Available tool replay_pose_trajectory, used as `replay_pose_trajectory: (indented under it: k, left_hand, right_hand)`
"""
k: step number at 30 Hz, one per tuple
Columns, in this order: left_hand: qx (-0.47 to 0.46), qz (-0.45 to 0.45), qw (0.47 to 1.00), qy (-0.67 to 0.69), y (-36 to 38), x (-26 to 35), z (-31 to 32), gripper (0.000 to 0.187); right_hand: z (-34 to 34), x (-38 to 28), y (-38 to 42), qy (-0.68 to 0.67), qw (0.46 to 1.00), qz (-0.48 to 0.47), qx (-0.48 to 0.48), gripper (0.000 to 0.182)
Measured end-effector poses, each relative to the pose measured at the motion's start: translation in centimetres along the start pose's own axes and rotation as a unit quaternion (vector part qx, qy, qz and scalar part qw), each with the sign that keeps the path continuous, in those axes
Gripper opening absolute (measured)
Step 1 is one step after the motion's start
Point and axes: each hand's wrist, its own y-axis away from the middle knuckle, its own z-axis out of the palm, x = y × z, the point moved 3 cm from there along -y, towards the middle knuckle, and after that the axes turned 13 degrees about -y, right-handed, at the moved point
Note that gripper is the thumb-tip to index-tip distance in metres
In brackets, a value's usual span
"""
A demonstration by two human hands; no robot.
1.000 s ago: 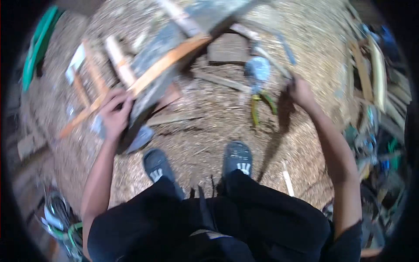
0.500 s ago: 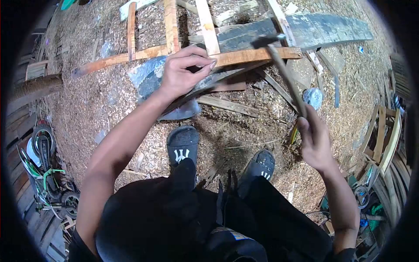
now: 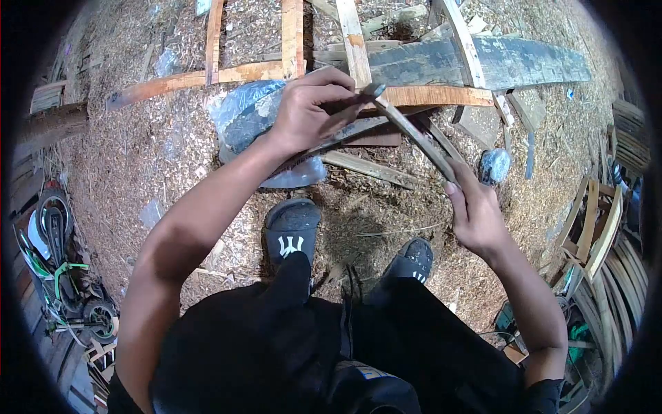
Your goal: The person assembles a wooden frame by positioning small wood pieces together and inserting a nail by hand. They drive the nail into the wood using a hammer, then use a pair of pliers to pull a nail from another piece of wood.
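My right hand (image 3: 477, 212) is wrapped round the wooden handle of a hammer (image 3: 420, 141), whose metal head is close beside the fingertips of my left hand. My left hand (image 3: 314, 109) has its thumb and fingers pinched together at the curved wooden rail (image 3: 434, 96), near where an upright slat (image 3: 355, 48) meets it. Whatever those fingers hold is too small or hidden to make out. More slats, one of them a reddish slat (image 3: 292, 38), cross the rail farther left.
A long grey board (image 3: 534, 62) lies beyond the rail. Clear plastic (image 3: 238, 114) sits under it, left of centre. Loose planks (image 3: 372, 169) and a wrapped bundle (image 3: 494, 166) rest on the chip-covered ground. A small green-and-black bike (image 3: 58, 255) stands left; a wooden frame (image 3: 589, 221) lies right.
The hammer has swung left and down, its head going from above the rail's right part to beside my left fingertips. My left hand stays pinched at the slat joint while the view shifts slightly.
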Motion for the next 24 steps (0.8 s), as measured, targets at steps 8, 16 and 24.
replay_pose_trajectory:
  k: [8, 16, 24]
  left_hand:
    - [-0.008, -0.006, 1.000, 0.015, 0.3, -0.2, 0.0, 0.011]
    - [-0.027, -0.028, 0.999, 0.008, 0.4, 0.1, -0.1, 0.017]
    - [0.007, 0.020, 1.000, -0.021, 0.2, 0.1, 0.1, 0.020]
  right_hand:
    - [-0.3, 0.0, 0.1, -0.018, 0.999, -0.028, 0.037, 0.038]
    - [-0.3, -0.6, 0.1, -0.008, 1.000, -0.010, 0.012, 0.039]
    - [-0.5, -0.8, 0.2, 0.011, 1.000, 0.009, 0.009, 0.042]
